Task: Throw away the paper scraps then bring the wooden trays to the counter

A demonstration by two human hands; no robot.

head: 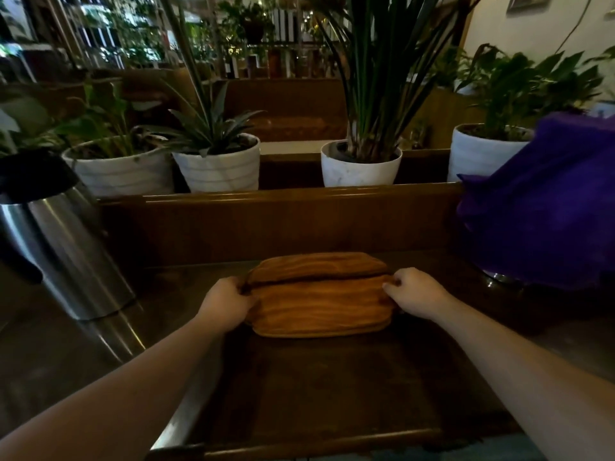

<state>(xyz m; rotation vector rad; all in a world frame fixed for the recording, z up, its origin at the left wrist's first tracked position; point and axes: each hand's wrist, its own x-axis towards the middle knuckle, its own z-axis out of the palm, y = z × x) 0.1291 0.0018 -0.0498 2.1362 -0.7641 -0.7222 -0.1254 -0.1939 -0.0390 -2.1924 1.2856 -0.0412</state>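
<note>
The room is dim, with a warm, low light. A dark brown wooden counter surface [332, 387] fills the foreground, backed by a raised dark wooden ledge [283, 197]. Along the ledge stand four white ribbed round plant pots [219, 169] holding green leafy plants. At the left stands a tall brushed-steel cylindrical jug with a black top [66, 247]. At the right a crumpled purple cloth [545, 207] covers something bulky. Beyond the ledge sits a brown wooden high-backed bench [286, 108], then shelves of more plants before bright windows [100, 38]. A pale cream wall [532, 31] rises at the upper right.
</note>
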